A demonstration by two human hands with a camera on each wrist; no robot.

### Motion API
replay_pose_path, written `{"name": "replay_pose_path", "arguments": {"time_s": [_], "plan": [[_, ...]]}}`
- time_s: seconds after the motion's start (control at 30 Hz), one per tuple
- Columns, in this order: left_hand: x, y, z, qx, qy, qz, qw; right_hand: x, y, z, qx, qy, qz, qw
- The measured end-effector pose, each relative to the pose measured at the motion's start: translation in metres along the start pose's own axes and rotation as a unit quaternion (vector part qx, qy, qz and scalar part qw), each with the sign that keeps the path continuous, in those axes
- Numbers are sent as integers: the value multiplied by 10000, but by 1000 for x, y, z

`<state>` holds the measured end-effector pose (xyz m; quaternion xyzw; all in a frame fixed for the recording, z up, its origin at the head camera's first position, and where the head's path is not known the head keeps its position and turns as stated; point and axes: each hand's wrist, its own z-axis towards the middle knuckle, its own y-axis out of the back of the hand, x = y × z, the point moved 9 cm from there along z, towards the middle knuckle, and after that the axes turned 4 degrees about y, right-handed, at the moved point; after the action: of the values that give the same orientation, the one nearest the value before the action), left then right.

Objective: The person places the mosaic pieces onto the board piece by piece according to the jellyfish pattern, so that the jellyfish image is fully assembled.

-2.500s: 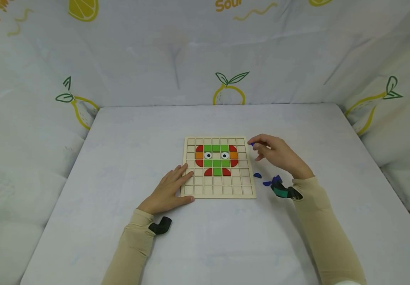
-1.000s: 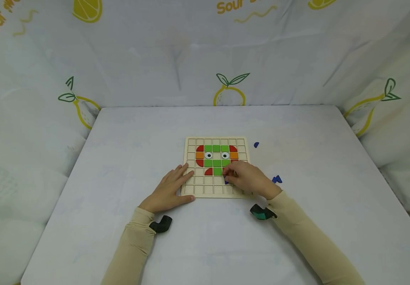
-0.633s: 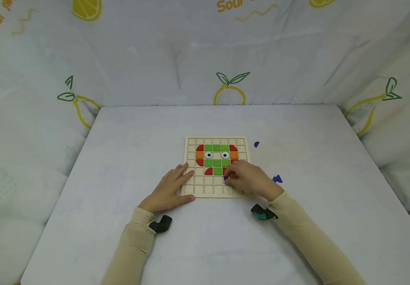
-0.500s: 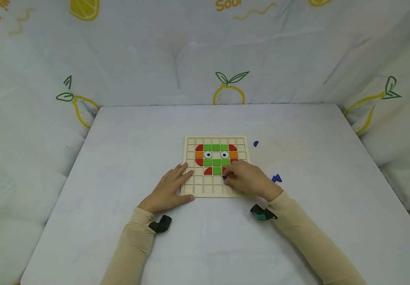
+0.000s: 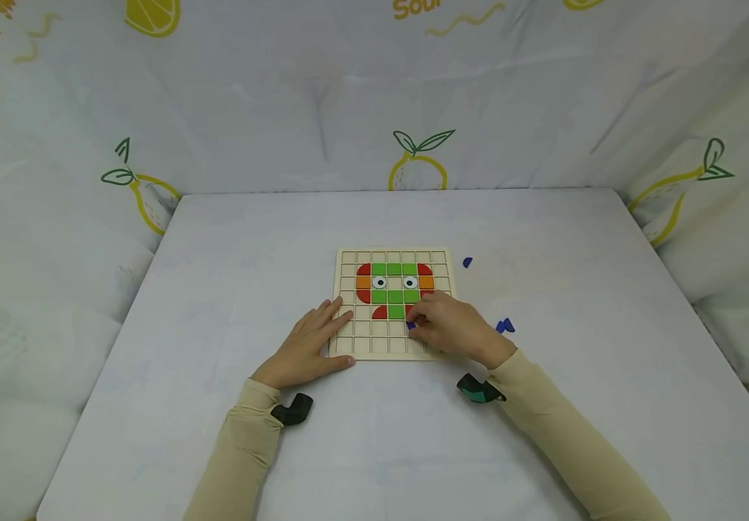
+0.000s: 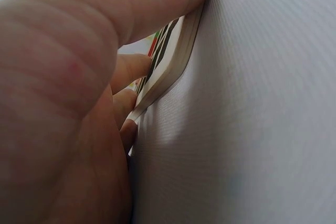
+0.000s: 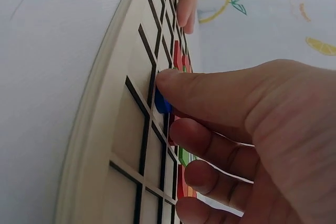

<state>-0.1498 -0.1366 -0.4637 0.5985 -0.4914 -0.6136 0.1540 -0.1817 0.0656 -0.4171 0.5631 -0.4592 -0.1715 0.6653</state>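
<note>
A light wooden grid board (image 5: pixel 364 346) bears red, green and orange tiles and two eye tiles (image 5: pixel 379 283). My left hand (image 5: pixel 309 349) rests with spread fingers on the board's left edge, its thumb at the near left corner; the left wrist view shows that thumb against the board's side (image 6: pixel 184 51). Over the lower part of the grid, my right hand (image 5: pixel 455 325) pinches a small blue tile (image 7: pixel 161 102) between thumb and finger. The tile sits just below the red tile at the lower right, and its full shape is hidden by the fingers.
One blue rounded tile (image 5: pixel 468 262) lies on the white table (image 5: pixel 387 449) beyond the board's right edge. More blue tiles (image 5: pixel 505 325) lie close together beside the right wrist. A white cloth with lemon prints (image 5: pixel 322 94) stands behind and at both sides.
My right hand has moved from the board's upper right to its lower grid, now with a blue tile. A blue tile lies where it was. The left hand has stayed put.
</note>
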Motion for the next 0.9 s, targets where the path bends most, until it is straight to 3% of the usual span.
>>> {"name": "replay_pose_path", "arguments": {"time_s": [0.5,0.9], "plan": [[-1,0,0,-3,-5,27,10000,-1,1,-1,113,26,181,9998],[-1,0,0,-14,-33,1,10000,-25,51,-18,-396,-370,667,9963]]}}
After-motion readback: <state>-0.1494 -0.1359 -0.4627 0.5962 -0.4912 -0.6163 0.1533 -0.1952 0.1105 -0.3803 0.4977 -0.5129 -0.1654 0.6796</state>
